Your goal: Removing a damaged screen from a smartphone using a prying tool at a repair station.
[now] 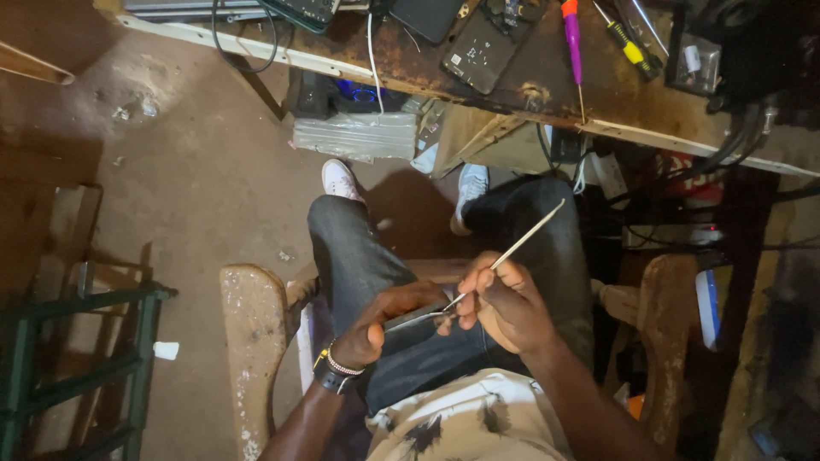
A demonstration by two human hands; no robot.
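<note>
My left hand (pixel 384 320) grips a thin dark flat device (pixel 418 318), likely a phone, edge-on over my lap. My right hand (pixel 504 303) holds a slim metal pry tool (pixel 521 243) like a pen. The tool's tip touches the device's edge near my left fingers, and its long end points up to the right. A beaded bracelet and a dark band sit on my left wrist (pixel 337 367). I sit with my legs in dark jeans (pixel 359 256) and white shoes (pixel 340 179) on the floor.
A worn workbench (pixel 530 85) spans the top, holding opened phones (pixel 478 47), a pink screwdriver (pixel 572 38), a yellow one (pixel 630 49) and cables. A wooden chair arm (pixel 252 333) is at my left, another at my right. A green metal frame (pixel 51 367) stands at the lower left.
</note>
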